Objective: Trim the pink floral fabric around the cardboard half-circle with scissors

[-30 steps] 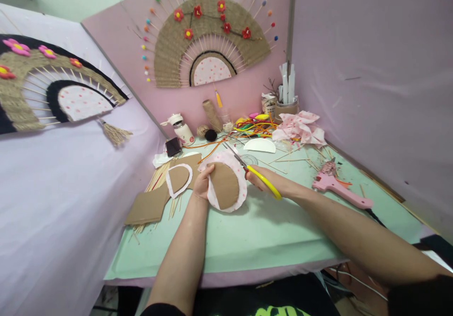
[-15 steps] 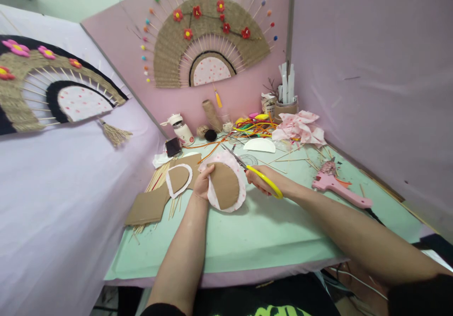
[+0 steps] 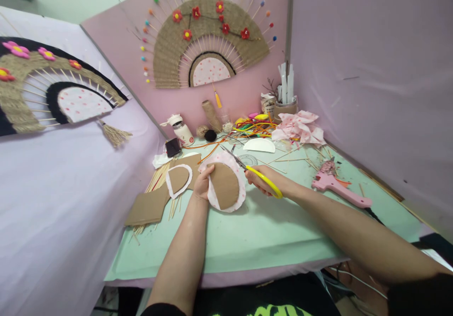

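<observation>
My left hand [image 3: 203, 183] pinches the left edge of a rounded brown cardboard piece [image 3: 224, 186], thumb on top. Around the cardboard runs a margin of pinkish-white dotted fabric [image 3: 242, 192], lying beneath it. In my right hand [image 3: 261, 179] are yellow-handled scissors [image 3: 264, 182]. Their blades point up and left, beside the fabric's upper right edge. Whether the blades touch the fabric I cannot tell. To the left lies a smaller half-round cardboard piece with a white border [image 3: 179, 181].
A pink glue gun [image 3: 341, 191] rests at the right, its cord trailing off. Cardboard sheets [image 3: 146, 208] and thin sticks lie at the left. Crumpled dotted fabric [image 3: 300, 128], a bottle [image 3: 182, 131] and a white half-disc [image 3: 259, 145] are at the back. A decorated fan [image 3: 208, 42] hangs behind.
Almost nothing differs. Both hands, the scissors and the cardboard with fabric stay in practically the same place; the view has shifted very slightly.
</observation>
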Demonstrator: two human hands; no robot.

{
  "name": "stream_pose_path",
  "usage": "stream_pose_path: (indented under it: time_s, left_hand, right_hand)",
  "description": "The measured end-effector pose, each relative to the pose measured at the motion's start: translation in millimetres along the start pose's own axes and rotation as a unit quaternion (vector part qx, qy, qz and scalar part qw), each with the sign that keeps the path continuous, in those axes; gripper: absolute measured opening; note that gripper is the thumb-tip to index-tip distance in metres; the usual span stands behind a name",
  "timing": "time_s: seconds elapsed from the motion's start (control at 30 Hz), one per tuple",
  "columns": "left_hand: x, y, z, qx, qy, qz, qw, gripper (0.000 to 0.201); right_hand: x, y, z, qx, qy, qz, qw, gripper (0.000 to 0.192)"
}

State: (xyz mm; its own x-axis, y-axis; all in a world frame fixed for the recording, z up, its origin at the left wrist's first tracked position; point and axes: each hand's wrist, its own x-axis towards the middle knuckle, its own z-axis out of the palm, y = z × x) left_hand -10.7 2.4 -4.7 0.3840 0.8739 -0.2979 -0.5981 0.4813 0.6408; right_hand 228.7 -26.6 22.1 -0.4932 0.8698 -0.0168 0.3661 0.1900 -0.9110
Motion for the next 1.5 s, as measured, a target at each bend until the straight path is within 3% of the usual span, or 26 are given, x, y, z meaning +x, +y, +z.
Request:
stream_pose_path:
  time_s: [0.4, 0.57, 0.8, 0.97, 1.17, 1.5]
  left_hand:
    - [-0.5, -0.7, 2.4, -0.016, 0.027, 0.004, 0.999, 0.03]
    - [0.2, -0.7, 1.6, -0.018, 0.013, 0.011, 1.0, 0.027]
    - [-1.9, -0.7, 5.9, -0.035, 0.063, 0.004, 0.997, 0.028]
    - [-1.6, -0.6, 5.7, -0.008, 0.045, 0.008, 0.999, 0.031]
    - [-0.2, -1.0, 1.9, -0.001, 0.02, 0.015, 1.0, 0.028]
    - [-1.5, -0.9, 5.1, -0.004, 0.038, 0.004, 0.999, 0.03]
  right_hand:
    - [-0.2, 0.5, 0.9, -0.002, 0.006, -0.007, 1.0, 0.045]
    - [1.4, 0.8, 1.5, -0.015, 0.013, -0.046, 0.999, 0.042]
    - [4.4, 4.1, 0.8, -0.05, 0.01, -0.085, 0.995, 0.041]
    - [2.6, -0.1, 0.5, -0.065, -0.023, -0.071, 0.995, 0.04]
    - [0.3, -2.8, -0.6, -0.074, -0.008, -0.073, 0.995, 0.04]
    - [3.8, 5.5, 0.4, -0.037, -0.007, -0.079, 0.996, 0.04]
